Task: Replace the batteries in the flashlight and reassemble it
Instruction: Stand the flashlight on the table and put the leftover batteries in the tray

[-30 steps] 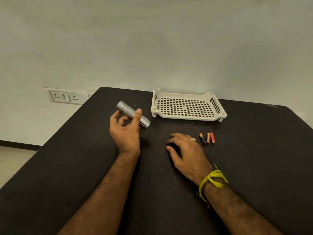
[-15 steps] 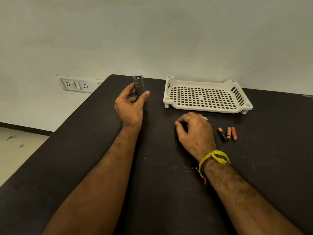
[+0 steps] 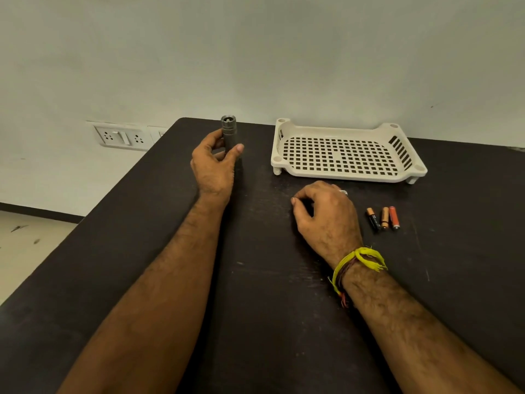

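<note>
My left hand (image 3: 214, 166) grips a silver flashlight (image 3: 229, 132) and holds it upright near the table's far left edge, one end pointing up. My right hand (image 3: 324, 214) rests on the black table (image 3: 270, 280) with its fingers curled down; anything under them is hidden. Three small batteries (image 3: 383, 218) lie side by side just right of that hand: one black and copper, one brown, one orange.
A cream perforated plastic tray (image 3: 348, 150) stands at the back of the table, beyond my right hand. The table's left edge drops to the floor. Wall sockets (image 3: 122, 136) sit on the wall at the far left.
My left hand has turned the flashlight from a slant to upright and held it there. My right hand has stayed curled on the table. The camera has shifted.
</note>
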